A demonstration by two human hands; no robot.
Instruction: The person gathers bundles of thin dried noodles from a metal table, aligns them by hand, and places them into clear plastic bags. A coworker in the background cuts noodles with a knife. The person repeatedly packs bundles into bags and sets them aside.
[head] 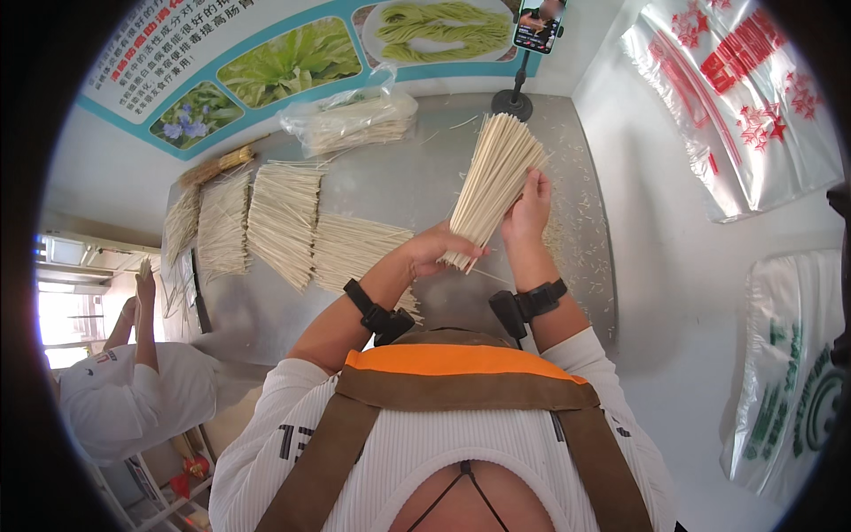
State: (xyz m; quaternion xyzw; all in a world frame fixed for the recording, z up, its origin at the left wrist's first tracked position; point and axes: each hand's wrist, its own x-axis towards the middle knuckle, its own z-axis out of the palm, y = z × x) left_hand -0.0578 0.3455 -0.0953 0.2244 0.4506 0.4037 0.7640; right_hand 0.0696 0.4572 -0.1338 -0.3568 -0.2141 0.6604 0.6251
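Observation:
A thick bundle of dried noodles (495,179) is held tilted over the metal table (385,179), its far end fanned wider than its near end. My left hand (442,251) wraps the near end, with the thumb across the front. Along the right side of the same bundle, my right hand (528,203) grips higher up, its palm partly hidden behind the strands. To the left of my hands lies a loose pile of noodles (359,249), partly covered by my left forearm. Beyond it is a taller noodle pile (282,216).
More noodle piles (224,226) and a straw whisk broom (219,165) lie at left. A plastic bag of noodles (359,120) and a phone on a stand (512,103) stand at the back. Broken bits (572,219) litter the right edge. Another person (139,392) works at left.

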